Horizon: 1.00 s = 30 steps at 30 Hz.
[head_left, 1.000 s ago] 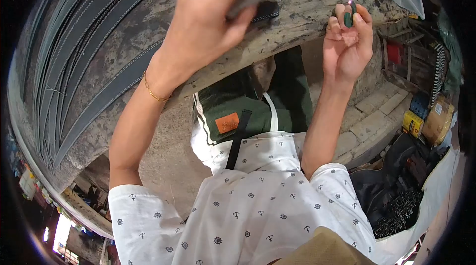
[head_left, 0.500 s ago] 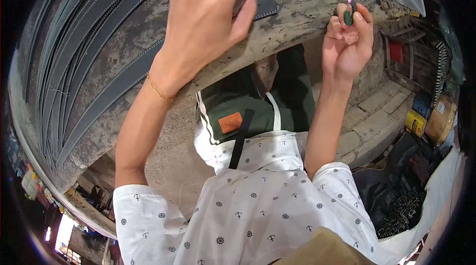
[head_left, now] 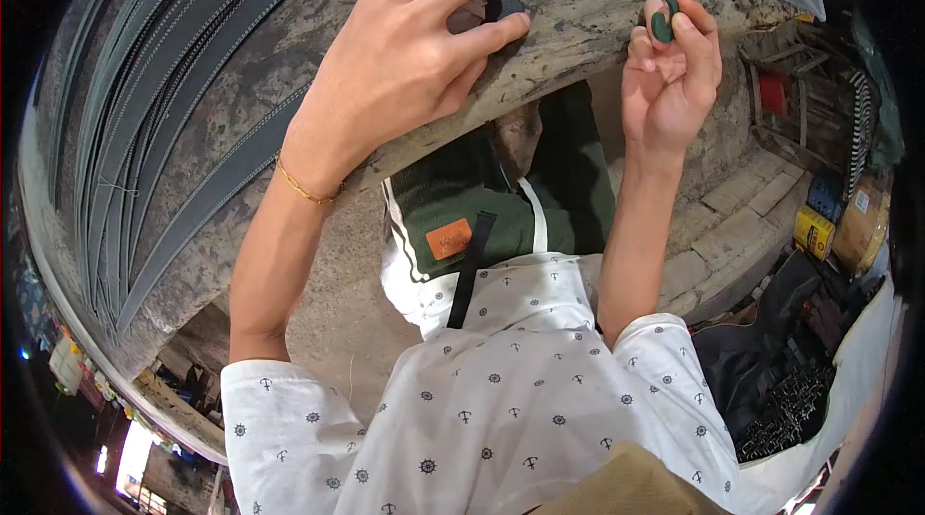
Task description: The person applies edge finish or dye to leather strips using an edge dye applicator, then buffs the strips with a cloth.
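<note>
Left hand is nearer the front edge of the counter than before, fingers curled over a dark piece, can't tell the grip. Right hand pinches a green curl by that edge, counter between.

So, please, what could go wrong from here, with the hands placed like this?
The small green piece, pinched in the raised right hand, might slip and fall. The left hand hides much of what lies under it, so a misalignment could go unnoticed. The bracelet could perhaps catch on the nearby grey strap.
</note>
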Motion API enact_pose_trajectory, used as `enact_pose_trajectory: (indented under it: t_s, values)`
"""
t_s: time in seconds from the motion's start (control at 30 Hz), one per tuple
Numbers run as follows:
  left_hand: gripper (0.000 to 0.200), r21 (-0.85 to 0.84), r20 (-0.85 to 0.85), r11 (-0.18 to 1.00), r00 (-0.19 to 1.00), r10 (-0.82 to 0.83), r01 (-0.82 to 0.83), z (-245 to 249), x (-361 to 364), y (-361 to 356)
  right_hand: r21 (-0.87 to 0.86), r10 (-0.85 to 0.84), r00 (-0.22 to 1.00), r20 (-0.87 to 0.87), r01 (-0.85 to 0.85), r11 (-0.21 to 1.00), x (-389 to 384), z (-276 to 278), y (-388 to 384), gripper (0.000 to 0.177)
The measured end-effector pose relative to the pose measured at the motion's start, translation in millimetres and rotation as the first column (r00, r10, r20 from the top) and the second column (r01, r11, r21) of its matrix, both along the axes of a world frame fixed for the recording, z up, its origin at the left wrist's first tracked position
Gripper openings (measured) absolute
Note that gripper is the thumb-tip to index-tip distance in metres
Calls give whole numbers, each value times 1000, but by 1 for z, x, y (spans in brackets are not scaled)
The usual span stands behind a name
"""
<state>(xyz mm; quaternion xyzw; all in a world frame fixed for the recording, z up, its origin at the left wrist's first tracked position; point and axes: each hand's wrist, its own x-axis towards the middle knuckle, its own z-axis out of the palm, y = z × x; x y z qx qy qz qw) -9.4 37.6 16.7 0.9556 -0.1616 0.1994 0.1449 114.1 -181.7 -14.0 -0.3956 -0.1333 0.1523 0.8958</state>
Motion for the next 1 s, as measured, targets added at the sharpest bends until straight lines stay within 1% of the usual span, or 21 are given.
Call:
enact_pose_trajectory:
  t_s: [0.1, 0.2, 0.27, 0.3, 0.4, 0.47, 0.53, 0.57, 0.63, 0.73, 0.87, 0.9, 0.97, 1.0]
  values:
    - [48, -11, 27, 1000, 999, -20, 21, -3, 1, 1, -2, 2, 1000, 3, -2, 1000, 1, -1, -1, 15]
    - [50, -8, 4, 1000, 1000, 10, -10, 0, 1, -2, 4, 2, 1000, -2, -2, 1000, 1, -1, -1, 15]
    - [52, 87, -13, 996, 1000, 21, -20, 7, 2, -6, 6, 0, 1000, -7, 0, 1000, 0, -1, 0, 15]
    - [52, 87, -12, 996, 1000, 22, -21, 7, 2, -6, -1, -7, 1000, -10, 7, 1000, 0, -1, 0, 16]
    - [54, 73, -33, 997, 999, 35, -32, 2, 0, -6, -23, -25, 1000, -3, 25, 999, -2, 1, 1, 16]
    - [54, -2, -18, 1000, 999, 27, -28, -6, -1, -3, -36, -34, 999, 6, 34, 999, -3, 3, 3, 16]
    - [53, -16, -23, 999, 999, 38, -38, -7, -1, -3, -126, -61, 998, 27, 64, 990, -4, 7, 6, 16]
    - [53, -33, -29, 998, 999, 45, -46, -7, -1, -3, -124, -58, 998, 28, 61, 990, -4, 9, 8, 16]
    - [53, -29, -19, 998, 999, 49, -50, -8, -2, -3, -218, -103, 994, 32, 107, 970, -6, 13, 11, 16]
    - [52, -12, -4, 999, 999, 47, -47, -3, -2, -5, -218, -63, 997, 44, 72, 973, -4, 12, 9, 15]
    - [48, -3, -3, 1000, 1000, 27, -27, -4, -3, -3, -234, -61, 997, 44, 70, 970, -4, 14, 10, 15]
    - [48, -1, -2, 1000, 1000, 32, -32, -6, -3, -3, -261, -70, 996, 51, 81, 962, -4, 15, 10, 15]
    - [41, -73, 46, 994, 996, 80, -76, -10, -1, -2, -285, -74, 996, 60, 88, 954, -5, 17, 13, 15]
    - [41, -69, 47, 994, 995, 86, -82, -5, 0, -4, -332, -89, 992, 89, 114, 937, -6, 20, 16, 15]
